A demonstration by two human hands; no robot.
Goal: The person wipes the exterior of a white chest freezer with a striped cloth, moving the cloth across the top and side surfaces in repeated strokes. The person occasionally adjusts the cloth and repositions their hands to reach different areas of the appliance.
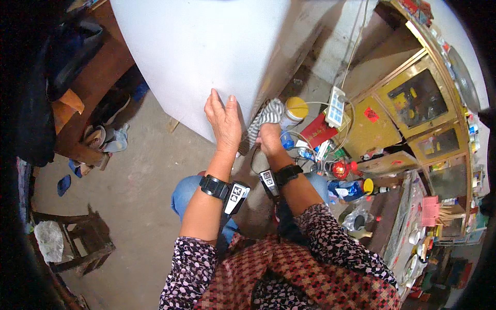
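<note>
In front of me stands a large white panel-like surface (193,58), with a darker side face (286,50) on its right. My left hand (224,120) rests near the lower edge of the white surface, palm toward it, fingers extended and holding nothing. My right hand (270,137) grips a grey-and-white striped cloth (271,113) against the lower part of the side face. Part of the cloth and some fingertips are hidden. Just right of the cloth is a tub with a yellow lid (297,108).
A power strip (335,106) with cables, a red packet (318,131), and bottles (350,189) crowd the right. Beyond them stands a yellow cabinet (387,120). A wooden stool (83,248) is lower left; shoes (95,137) lie beneath brown furniture (97,81).
</note>
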